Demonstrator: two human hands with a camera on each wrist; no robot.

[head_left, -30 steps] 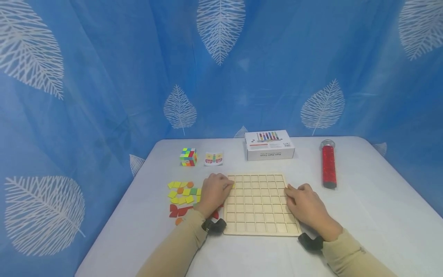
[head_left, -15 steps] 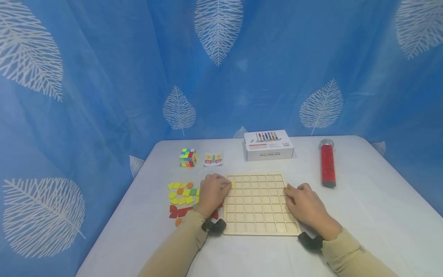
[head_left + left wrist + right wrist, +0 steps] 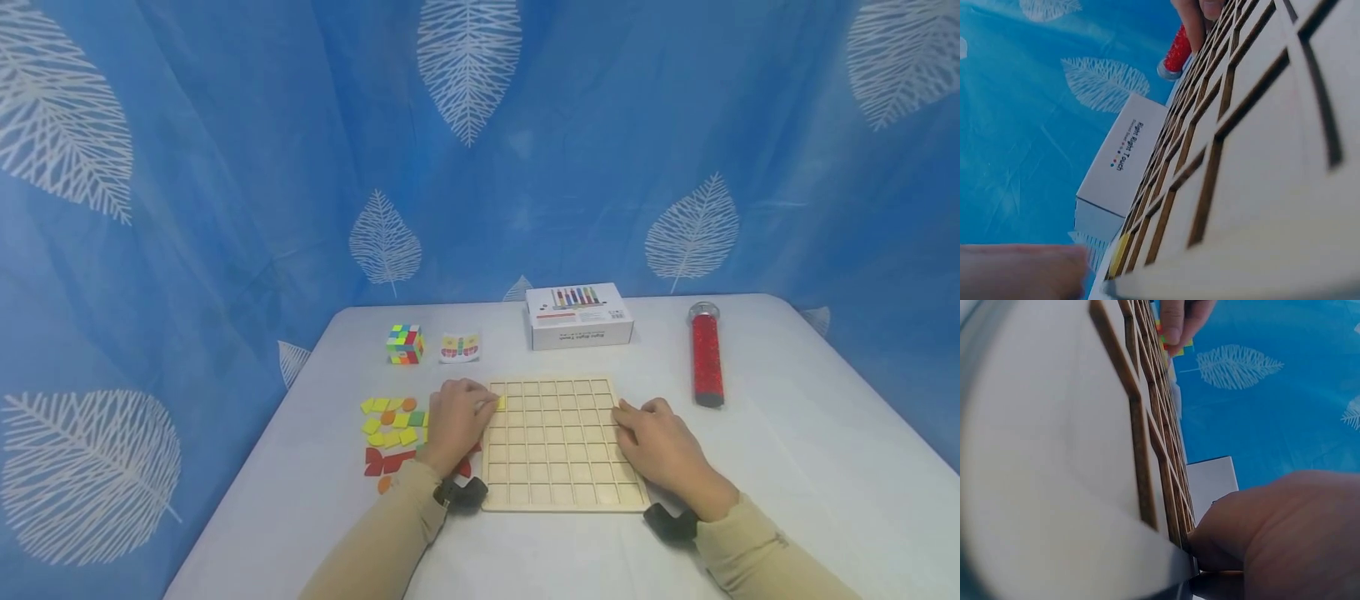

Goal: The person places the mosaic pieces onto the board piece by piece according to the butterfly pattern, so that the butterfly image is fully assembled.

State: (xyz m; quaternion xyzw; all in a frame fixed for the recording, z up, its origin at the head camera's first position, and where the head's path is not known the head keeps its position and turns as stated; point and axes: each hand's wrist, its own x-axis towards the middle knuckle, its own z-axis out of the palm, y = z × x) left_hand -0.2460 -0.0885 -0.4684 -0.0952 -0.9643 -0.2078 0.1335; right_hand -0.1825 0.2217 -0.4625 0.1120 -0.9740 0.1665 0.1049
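A pale wooden grid board (image 3: 558, 442) lies flat on the table between both hands. A yellow square tile (image 3: 502, 403) sits in its far left corner cell; the left wrist view shows the tile (image 3: 1120, 255) low in that cell. My left hand (image 3: 457, 421) is bent over the board's left edge, fingertips just left of the tile, with a small gap to it in the left wrist view. At the right edge, my right hand (image 3: 663, 442) holds the board between thumb and fingers; the right wrist view shows that hand (image 3: 1279, 534) close against the rim.
Left of the board lie several loose yellow, orange, green and red pieces (image 3: 392, 437), partly hidden by the left hand. Behind stand a puzzle cube (image 3: 406, 345), a picture card (image 3: 460, 348) and a white box (image 3: 579, 317). A red tube (image 3: 707, 357) lies at the back right.
My left fingertips have drawn slightly left off the yellow tile, so more of it shows. The right hand stays at the board's edge. The head view has shifted a little.
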